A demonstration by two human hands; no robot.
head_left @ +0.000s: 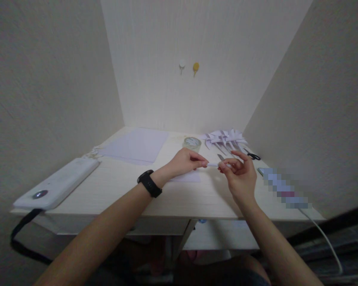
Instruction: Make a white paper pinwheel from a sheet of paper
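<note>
Two bare hands meet above a pale wooden tabletop [113, 186] set in a cream-walled corner. The left hand [183, 162], with a black band on its wrist, and the right hand [241, 174] each pinch one end of a thin white rolled paper strip [213, 164], held level just above the surface, over a small white paper sheet [186, 177]. To roll well, the fingertips would seem to need even, light pressure so the tube stays tight. Behind lie a clear tape roll [192, 143], folded white paper points [225, 138], black-handled scissors [252, 155] and large white sheets [135, 145]. No writing is readable.
</note>
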